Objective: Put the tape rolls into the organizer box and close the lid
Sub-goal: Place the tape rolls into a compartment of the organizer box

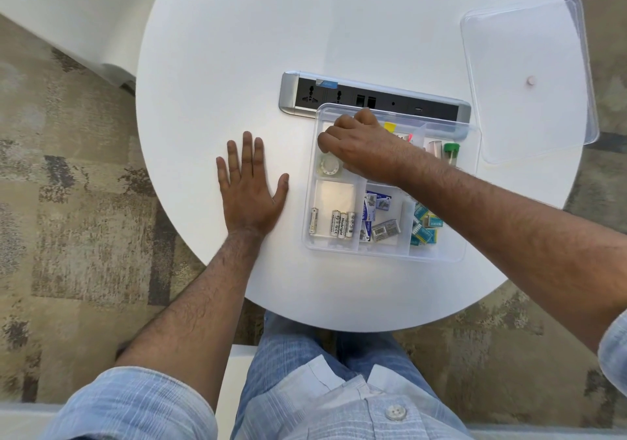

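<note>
A clear plastic organizer box (307, 222) stands open on the round white table, right of centre. A clear tape roll with a white core (328, 165) lies in its far-left compartment. My right hand (363, 146) reaches into that same compartment from the right, fingers curled down just beyond the roll; whether they hold anything is hidden. My left hand (249, 190) lies flat on the table left of the box, fingers spread, holding nothing. The clear lid (529, 79) with a small white knob lies on the table's far right, partly overhanging the edge.
A silver and black power socket strip (339, 95) sits in the table just beyond the box. Other compartments hold batteries (334, 224), staple boxes (385, 229), teal packets (424, 232) and a green-capped item (451, 151). Patterned carpet surrounds the table.
</note>
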The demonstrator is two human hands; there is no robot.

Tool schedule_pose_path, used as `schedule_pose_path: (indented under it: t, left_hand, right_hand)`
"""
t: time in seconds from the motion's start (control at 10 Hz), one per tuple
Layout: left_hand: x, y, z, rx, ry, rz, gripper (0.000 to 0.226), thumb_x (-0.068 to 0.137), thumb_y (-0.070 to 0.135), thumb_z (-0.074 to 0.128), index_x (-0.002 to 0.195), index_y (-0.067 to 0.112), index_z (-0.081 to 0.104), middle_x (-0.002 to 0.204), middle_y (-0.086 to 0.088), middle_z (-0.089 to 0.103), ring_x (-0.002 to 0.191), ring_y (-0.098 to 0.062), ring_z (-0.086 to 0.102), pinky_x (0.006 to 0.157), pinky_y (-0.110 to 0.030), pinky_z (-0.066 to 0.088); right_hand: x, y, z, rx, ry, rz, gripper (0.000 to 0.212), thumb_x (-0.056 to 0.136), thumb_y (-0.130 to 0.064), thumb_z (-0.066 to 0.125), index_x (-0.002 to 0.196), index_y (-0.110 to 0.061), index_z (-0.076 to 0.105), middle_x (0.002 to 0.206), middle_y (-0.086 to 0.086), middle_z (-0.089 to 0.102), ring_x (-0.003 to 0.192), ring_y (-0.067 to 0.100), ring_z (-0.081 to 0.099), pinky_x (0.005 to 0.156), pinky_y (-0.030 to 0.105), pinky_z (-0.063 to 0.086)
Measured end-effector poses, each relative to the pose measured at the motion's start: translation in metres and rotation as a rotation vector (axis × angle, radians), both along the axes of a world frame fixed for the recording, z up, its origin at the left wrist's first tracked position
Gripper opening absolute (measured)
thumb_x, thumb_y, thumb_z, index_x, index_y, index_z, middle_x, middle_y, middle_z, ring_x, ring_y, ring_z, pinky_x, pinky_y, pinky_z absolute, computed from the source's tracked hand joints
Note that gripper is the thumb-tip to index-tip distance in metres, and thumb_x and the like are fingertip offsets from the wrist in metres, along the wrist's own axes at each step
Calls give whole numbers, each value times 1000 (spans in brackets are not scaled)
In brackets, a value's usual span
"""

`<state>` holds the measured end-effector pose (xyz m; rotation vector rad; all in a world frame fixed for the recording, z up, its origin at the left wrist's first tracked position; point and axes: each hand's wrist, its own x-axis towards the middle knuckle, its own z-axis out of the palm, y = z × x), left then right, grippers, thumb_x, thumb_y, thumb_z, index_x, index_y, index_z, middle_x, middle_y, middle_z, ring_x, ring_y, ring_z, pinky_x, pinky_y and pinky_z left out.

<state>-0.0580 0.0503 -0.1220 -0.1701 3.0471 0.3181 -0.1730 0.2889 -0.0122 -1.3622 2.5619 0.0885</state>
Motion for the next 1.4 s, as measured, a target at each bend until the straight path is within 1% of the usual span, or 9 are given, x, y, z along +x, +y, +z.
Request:
schedule_pose_path:
  t: [0.1,0.3,0.5,0.6,0.7,0.8,1.0,1.1,1.4]
  left_hand:
    - [0,1,0,-2,-2,0,82,104,61,31,168,16,7,178,-4,4,165,-31,4,132,-57,10]
    - [0,1,3,3,-6,2,82,104,61,31,168,15,8,178,-4,5,165,-31,4,132,-56,9]
    - [0,1,4,7,-14,3,82,103,60,32,168,16,8,178,-4,4,165,-31,3,132,-57,10]
    - [0,1,4,-4,-11,4,82,103,60,32,168,16,8,178,-4,4,165,-31,4,132,-57,10]
    - [0,1,3,1,-7,6,82,103,60,33,168,16,9,178,-4,5,165,-31,4,132,-56,10]
    - [1,1,3,0,-1,6,82,103,60,34,168,16,9,178,-4,5,165,-31,4,132,-56,10]
    - [0,1,4,-1,2,4,82,103,59,34,168,16,8,178,-4,5,165,-30,4,131,-57,12]
    - [0,1,3,2,6,4,82,103,59,34,168,16,9,178,-4,6,165,-30,4,131,-56,11]
    - [1,1,3,1,17,8,82,103,59,36,168,16,10,178,-4,7,165,-30,6,132,-56,11]
  right_hand:
    - [2,-2,-7,-8,12,-20,49,77,11,68,114,-14,49,89,1,64,92,25,53,95,45,36]
    - [7,3,-12,-60,41,-26,49,76,10,70,112,-15,49,88,-1,66,93,24,55,102,46,32]
    - [4,7,-9,-25,-25,-49,52,82,0,72,126,-16,49,109,2,73,123,26,58,115,53,20]
    - [2,7,-3,-27,-40,-50,66,74,10,71,131,-15,49,119,4,72,128,27,56,115,53,19]
    - [1,9,1,-88,12,-127,67,71,14,69,129,-16,52,121,2,70,122,26,59,109,49,25]
    - [1,19,1,-189,84,-413,51,81,-6,74,124,-24,53,118,-5,68,109,22,58,96,42,28]
    - [15,17,-7,-196,-17,-592,34,82,-36,78,106,-27,55,103,-7,71,97,22,58,91,43,30]
    - [18,10,-11,-142,-20,-622,35,81,-37,79,105,-26,56,99,-5,71,95,23,60,90,43,31]
    - [17,-4,-14,-96,82,-604,30,80,-13,80,101,-23,60,83,-3,73,82,23,59,84,41,32]
